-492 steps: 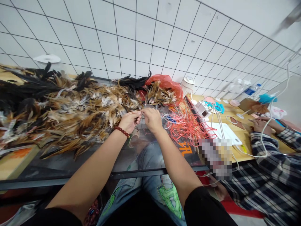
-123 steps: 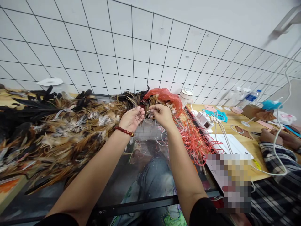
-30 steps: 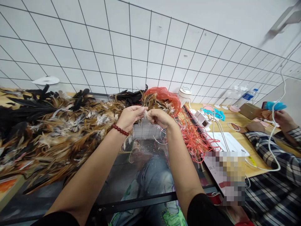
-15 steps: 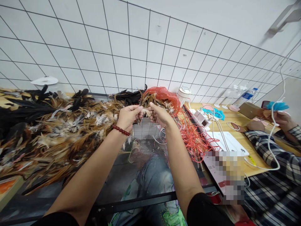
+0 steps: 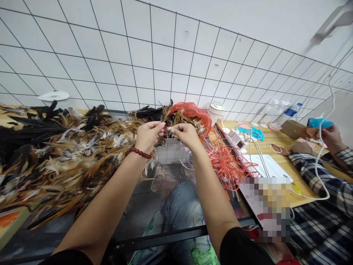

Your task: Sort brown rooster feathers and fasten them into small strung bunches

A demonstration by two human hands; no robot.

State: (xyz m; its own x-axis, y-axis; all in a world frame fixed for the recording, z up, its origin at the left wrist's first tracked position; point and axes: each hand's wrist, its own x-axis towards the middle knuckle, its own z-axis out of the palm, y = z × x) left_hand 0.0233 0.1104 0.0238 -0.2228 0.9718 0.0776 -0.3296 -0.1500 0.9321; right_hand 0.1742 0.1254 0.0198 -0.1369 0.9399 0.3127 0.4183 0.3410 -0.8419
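My left hand [image 5: 149,137], with a dark red bead bracelet [image 5: 141,153] on its wrist, is closed in a pinch around a brown feather [image 5: 165,111] whose tip points up. Close beside it, my right hand [image 5: 186,134] pinches the pale, fluffy lower end of what looks like the same feather; the fingers hide most of it. Below and left of my hands spreads a big heap of brown, white and black feathers [image 5: 91,162]. More feathers lie just behind my fingertips, by a red plastic bag [image 5: 190,109].
Tangled red cords [image 5: 227,160] lie to the right, beside a white power strip with plugs [image 5: 238,140]. A lidded white cup [image 5: 216,110] stands at the wire grid. At far right, a person in plaid sleeves [image 5: 306,169] handles blue material [image 5: 321,122]. A phone [image 5: 252,200] lies near the edge.
My right hand has turned, its back now facing up, and its fingertips pinch closer to my left hand. A feather tip now sticks up above my left fingers. The co-worker's hand has shifted slightly.
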